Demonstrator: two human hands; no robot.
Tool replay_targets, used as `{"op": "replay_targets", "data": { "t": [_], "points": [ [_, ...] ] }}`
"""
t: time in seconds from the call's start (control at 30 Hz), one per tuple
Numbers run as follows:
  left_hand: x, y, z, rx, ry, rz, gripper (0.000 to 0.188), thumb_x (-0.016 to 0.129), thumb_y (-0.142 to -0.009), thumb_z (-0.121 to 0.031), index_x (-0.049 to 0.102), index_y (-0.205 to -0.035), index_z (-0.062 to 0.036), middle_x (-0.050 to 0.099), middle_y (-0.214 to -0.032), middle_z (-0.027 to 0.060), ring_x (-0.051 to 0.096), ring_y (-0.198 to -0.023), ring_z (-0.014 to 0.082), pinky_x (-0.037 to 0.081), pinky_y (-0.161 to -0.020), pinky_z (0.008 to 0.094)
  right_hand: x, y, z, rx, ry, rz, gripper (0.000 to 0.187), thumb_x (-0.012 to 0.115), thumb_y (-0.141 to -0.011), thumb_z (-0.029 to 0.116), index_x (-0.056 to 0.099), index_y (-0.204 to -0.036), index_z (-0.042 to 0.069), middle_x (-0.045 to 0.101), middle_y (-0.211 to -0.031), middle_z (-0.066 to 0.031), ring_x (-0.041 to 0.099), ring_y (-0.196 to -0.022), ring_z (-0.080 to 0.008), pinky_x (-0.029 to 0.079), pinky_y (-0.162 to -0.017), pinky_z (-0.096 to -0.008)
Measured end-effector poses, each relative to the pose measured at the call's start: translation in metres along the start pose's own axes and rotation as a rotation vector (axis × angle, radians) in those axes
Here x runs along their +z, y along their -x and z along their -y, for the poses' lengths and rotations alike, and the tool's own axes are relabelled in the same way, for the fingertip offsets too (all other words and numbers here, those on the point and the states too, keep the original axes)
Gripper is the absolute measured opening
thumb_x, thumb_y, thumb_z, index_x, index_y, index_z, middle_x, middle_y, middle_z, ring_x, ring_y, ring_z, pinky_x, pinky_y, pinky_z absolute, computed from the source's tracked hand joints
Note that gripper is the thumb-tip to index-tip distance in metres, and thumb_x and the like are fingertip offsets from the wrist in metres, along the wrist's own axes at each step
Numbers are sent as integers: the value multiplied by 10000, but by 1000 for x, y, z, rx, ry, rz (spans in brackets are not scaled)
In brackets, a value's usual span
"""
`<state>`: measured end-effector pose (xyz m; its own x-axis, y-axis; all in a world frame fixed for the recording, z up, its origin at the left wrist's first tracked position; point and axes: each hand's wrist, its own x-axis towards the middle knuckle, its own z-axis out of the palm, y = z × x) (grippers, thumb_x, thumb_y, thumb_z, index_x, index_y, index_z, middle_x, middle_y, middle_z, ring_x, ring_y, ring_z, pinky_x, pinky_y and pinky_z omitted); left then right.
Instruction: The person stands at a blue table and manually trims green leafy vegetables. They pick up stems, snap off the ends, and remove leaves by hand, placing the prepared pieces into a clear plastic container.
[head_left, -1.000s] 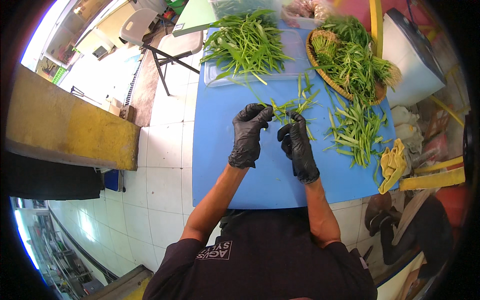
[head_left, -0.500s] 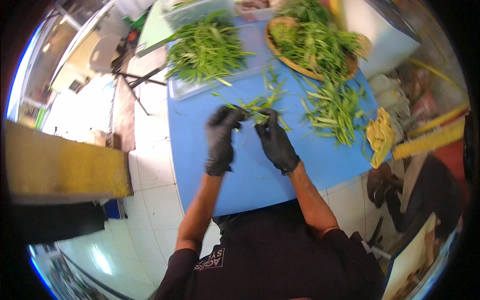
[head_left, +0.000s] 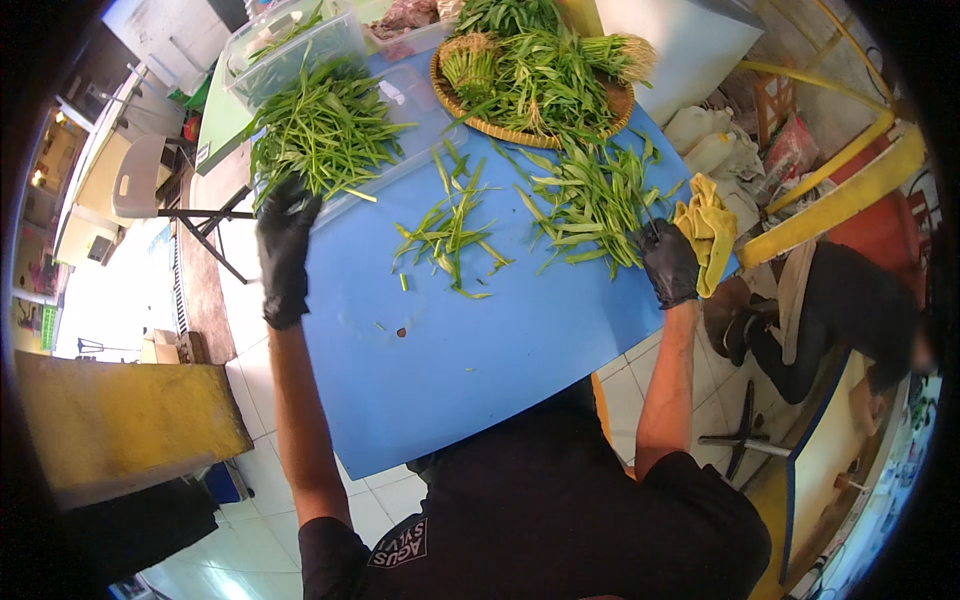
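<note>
My left hand [head_left: 284, 255], in a black glove, is at the near left edge of a heap of cut water spinach [head_left: 330, 130], its thumb and fingers apart. That heap lies on a clear plastic lid or tray [head_left: 415, 115]. On the right, my black-gloved right hand [head_left: 668, 265] has its fingers curled at the edge of a looser pile of water spinach [head_left: 590, 200]. Something thin and dark shows at its fingertips; I cannot make it out. A crumpled yellow cloth [head_left: 708, 230] lies beside that hand. Between my hands are scattered cut stems [head_left: 450, 235].
A round woven tray [head_left: 490, 128] with bundled greens stands at the back of the blue table [head_left: 440, 370]. Behind the left heap is a clear plastic tub [head_left: 300, 60]; a container of reddish pieces [head_left: 405, 20] is next to it. A person [head_left: 840, 310] sits low at the right.
My hands have parted from the middle: the left went to the left heap, the right to the right pile. The stems they handled there are no longer in them. The view has shifted.
</note>
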<state>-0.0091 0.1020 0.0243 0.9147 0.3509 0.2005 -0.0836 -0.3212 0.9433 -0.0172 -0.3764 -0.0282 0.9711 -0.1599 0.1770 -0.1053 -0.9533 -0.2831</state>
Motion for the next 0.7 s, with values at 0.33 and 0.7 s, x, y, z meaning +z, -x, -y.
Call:
{"op": "replay_targets", "data": {
  "t": [0.33, 0.7],
  "points": [
    [43, 77, 3, -153, 128, 170, 352, 687, -824, -131, 597, -1145, -19, 649, -976, 55, 573, -838, 127, 472, -787, 276, -45, -4, 31, -211, -741, -441, 102, 581, -845, 55, 594, -924, -7, 616, -870, -154, 602, -819, -314, 459, -709, -361],
    [82, 99, -6, -155, 218, 299, 189, 661, -836, -107, 656, -991, 1, 654, -820, 47, 570, -716, 114, 477, -670, 259, -62, -11, 48, -189, -707, -464, 113, 644, -815, -4, 637, -922, 33, 662, -894, -52, 598, -788, -137, 477, -717, -258]
  ]
}}
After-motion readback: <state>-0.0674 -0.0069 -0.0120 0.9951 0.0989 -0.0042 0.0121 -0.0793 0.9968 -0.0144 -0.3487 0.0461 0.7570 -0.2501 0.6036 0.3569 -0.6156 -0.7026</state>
